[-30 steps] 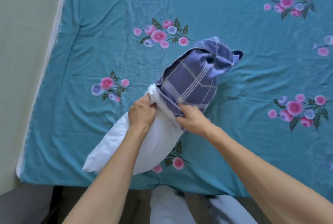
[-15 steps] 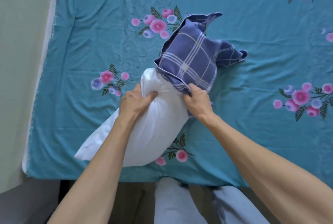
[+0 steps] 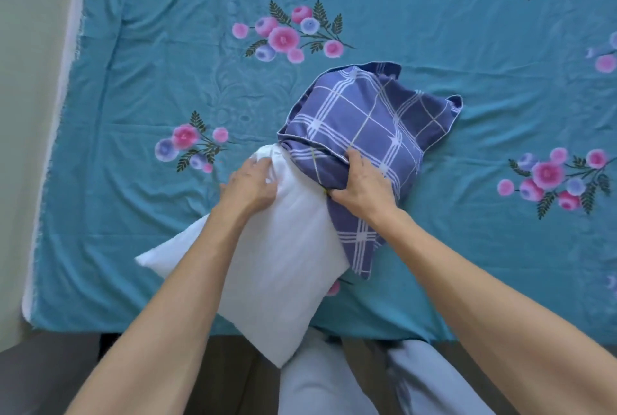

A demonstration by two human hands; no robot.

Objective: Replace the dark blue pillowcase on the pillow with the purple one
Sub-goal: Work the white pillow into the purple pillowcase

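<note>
1. Purple checked cotton, the pillowcase covers only the far end of the white pillow, which lies slantwise on the bed, its near corner hanging past the bed's edge over the person's lap.
2. The right hand pinches the pillowcase's open hem, fingers curled into the cloth; the left hand grips a bunch of bare pillow just beside the opening.
3. Judging by this, the dark blue case is already off and nowhere in view; most of the pillow remains to be drawn into the purple one.
4. Around them spreads a teal bedsheet with pink flower sprays, wrinkled under the pillow.
5. A loose flap of pillowcase trails beside the pillow and may snag.
</note>
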